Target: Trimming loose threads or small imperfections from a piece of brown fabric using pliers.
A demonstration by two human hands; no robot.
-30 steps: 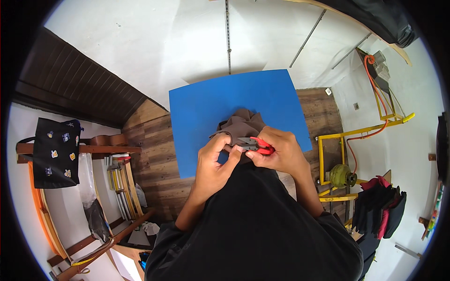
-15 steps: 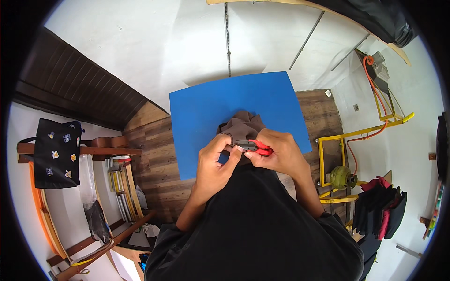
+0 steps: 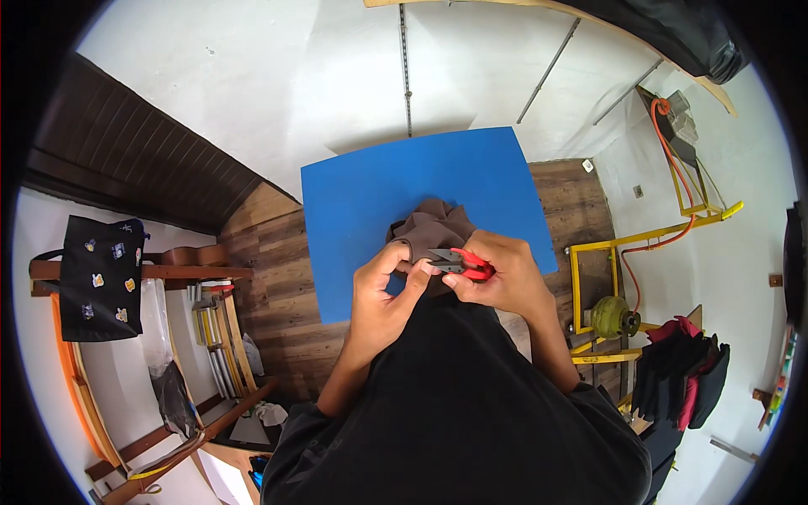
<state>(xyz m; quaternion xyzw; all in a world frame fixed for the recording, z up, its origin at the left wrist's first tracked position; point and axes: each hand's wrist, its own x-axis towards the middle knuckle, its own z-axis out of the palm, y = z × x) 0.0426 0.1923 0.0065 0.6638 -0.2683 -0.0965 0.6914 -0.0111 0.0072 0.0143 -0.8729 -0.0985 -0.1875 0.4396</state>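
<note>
Brown cloth [image 3: 433, 223] lies bunched on the near part of a blue tabletop [image 3: 404, 172]. My left hand [image 3: 383, 284] pinches an edge of it between thumb and fingers. In my right hand [image 3: 507, 273] is a pair of thread snips [image 3: 474, 264] with red handles and dark blades. The blades point left, stand apart, and lie over the cloth beside my left thumb tip. Whether a thread sits between the blades is too small to tell.
To the right stands a yellow metal frame [image 3: 579, 290] with a green gas cylinder [image 3: 612, 317] and an orange hose [image 3: 671, 156]. Black and red cloth pieces [image 3: 683, 370] hang nearby. At left, a black bag [image 3: 103, 278] hangs from a wooden rack [image 3: 198, 271].
The snips' blades have spread apart; they were closer together before. Both hands stay in nearly the same place on the cloth.
</note>
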